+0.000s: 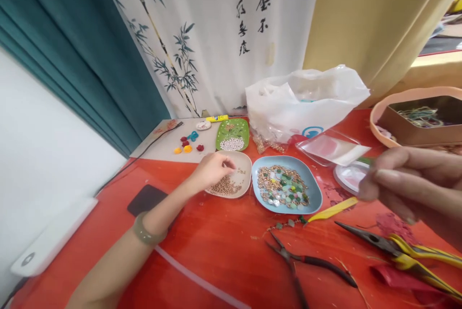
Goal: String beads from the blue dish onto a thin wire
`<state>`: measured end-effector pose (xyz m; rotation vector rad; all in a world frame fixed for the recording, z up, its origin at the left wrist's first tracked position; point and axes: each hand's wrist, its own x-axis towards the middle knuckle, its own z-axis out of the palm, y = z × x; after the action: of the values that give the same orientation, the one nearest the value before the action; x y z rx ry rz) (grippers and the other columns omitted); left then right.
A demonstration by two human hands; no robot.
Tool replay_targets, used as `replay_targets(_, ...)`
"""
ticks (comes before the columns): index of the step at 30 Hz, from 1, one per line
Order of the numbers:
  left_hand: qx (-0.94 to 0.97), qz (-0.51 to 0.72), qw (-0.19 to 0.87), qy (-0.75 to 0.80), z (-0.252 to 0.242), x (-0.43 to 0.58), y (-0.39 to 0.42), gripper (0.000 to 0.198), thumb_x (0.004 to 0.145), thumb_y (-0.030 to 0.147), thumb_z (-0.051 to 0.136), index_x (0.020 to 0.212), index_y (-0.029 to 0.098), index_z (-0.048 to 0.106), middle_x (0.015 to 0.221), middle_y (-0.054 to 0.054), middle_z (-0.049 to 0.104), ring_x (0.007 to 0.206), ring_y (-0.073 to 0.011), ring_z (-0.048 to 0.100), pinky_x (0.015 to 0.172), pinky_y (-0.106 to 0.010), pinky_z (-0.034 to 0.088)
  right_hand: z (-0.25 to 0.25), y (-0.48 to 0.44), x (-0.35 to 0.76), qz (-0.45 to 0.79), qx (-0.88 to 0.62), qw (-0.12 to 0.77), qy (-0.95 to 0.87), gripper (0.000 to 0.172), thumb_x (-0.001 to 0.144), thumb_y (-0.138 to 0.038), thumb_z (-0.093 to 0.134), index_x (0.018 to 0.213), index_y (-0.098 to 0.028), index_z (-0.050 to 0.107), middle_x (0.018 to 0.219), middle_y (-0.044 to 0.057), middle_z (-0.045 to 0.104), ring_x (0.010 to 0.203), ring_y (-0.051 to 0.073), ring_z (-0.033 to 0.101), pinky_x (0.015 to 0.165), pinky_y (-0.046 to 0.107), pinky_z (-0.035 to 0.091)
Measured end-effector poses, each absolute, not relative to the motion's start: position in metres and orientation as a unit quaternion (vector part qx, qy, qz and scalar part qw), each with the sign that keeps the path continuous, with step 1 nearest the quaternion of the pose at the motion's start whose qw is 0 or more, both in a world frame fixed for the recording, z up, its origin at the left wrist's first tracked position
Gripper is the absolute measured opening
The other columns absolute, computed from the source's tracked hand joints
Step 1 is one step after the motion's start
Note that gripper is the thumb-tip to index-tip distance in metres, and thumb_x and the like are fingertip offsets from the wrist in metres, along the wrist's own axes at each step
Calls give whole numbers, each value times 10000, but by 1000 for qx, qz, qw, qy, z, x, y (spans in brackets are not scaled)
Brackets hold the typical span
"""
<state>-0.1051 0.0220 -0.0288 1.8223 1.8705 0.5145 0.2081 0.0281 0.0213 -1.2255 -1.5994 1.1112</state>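
Observation:
My left hand (213,172), with a green bangle (146,233) on its wrist, reaches over the cream plate (246,164) of small gold beads (222,187). Its fingers are pinched together at the beads; anything between them is too small to see. At the right edge, close to the camera, my right hand (415,188) is raised with thumb and forefinger pressed together, and what it grips is not clear. The blue plate (315,194) of gold, green and white beads lies between the hands. A beaded strand (290,223) with a yellow piece (332,209) lies just below it.
Black-handled pliers (319,264) and yellow-handled pliers (402,251) lie at the front right. Behind stand a green plate (245,128), a white plastic bag (303,107) and a pink basket (377,107). A dark phone (149,198) rests under my left forearm.

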Motion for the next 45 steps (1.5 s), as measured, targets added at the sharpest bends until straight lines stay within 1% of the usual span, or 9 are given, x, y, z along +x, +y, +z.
replay_targets(5, 692, 158, 281, 645, -38, -95, 20, 138, 661, 244, 599, 733, 183, 699, 775, -23, 707, 715, -162, 619, 643, -245, 426, 22, 22, 186, 462, -416, 317, -716, 228, 613, -513, 654, 524, -304, 640, 382, 3, 455, 327, 119, 355, 286, 232, 254)
replay_targets(16, 697, 83, 239, 671, -41, -89, 20, 117, 670, 255, 573, 703, 214, 678, 794, -15, 707, 767, -205, 613, 670, -284, 388, 10, 27, 177, 519, -404, 318, -683, 228, 672, -449, 648, 627, -228, 619, 574, 21, 653, 396, 92, 408, 364, 215, 330)
replay_targets(23, 712, 51, 205, 669, -34, -86, 17, 146, 720, 265, 523, 644, 200, 629, 765, -29, 679, 756, -211, 581, 611, -285, 335, 10, 24, 178, 514, -403, 323, -685, 198, 698, -401, 650, 634, -216, 621, 581, 16, 646, 412, 75, 434, 381, 198, 365)
replay_targets(29, 716, 53, 223, 660, -35, -89, 19, 109, 687, 268, 568, 753, 201, 623, 826, -17, 670, 783, -196, 580, 649, -265, 365, 13, 23, 176, 507, -391, 333, -692, 156, 711, -359, 645, 636, -227, 611, 565, -4, 641, 413, 70, 437, 375, 187, 347)
replay_targets(32, 709, 57, 242, 660, -37, -92, 20, 96, 680, 268, 571, 701, 195, 629, 774, -10, 672, 747, -185, 584, 640, -257, 371, 12, 24, 177, 511, -393, 329, -690, 159, 690, -350, 667, 635, -214, 606, 566, -2, 639, 415, 69, 440, 382, 188, 350)
replay_targets(38, 687, 100, 260, 672, -38, -95, 19, 104, 668, 258, 586, 624, 175, 629, 693, -18, 659, 676, -181, 569, 602, -269, 362, 11, 22, 178, 504, -390, 316, -703, 179, 749, -344, 617, 668, -186, 589, 580, 3, 638, 424, 59, 418, 390, 180, 333)
replay_targets(41, 674, 150, 260, 675, -34, -89, 17, 139, 716, 277, 561, 680, 164, 634, 748, -31, 663, 698, -170, 564, 630, -271, 386, 11, 21, 177, 496, -391, 318, -707, 172, 770, -328, 599, 685, -181, 577, 568, -8, 622, 432, 53, 412, 388, 168, 322)
replay_targets(43, 650, 223, 306, 659, -29, -79, 11, 156, 735, 299, 573, 739, 156, 636, 776, -32, 658, 697, -148, 558, 649, -259, 404, 11, 21, 176, 501, -388, 321, -704, 148, 771, -314, 598, 713, -178, 583, 592, -8, 624, 463, 56, 448, 414, 165, 352)
replay_targets(45, 577, 334, 435, 605, -23, -64, 2, 174, 689, 309, 654, 755, 148, 637, 743, -22, 644, 642, -115, 539, 621, -234, 406, 11, 20, 174, 518, -387, 319, -693, 147, 768, -320, 595, 745, -175, 593, 634, 1, 629, 509, 67, 496, 456, 172, 394)
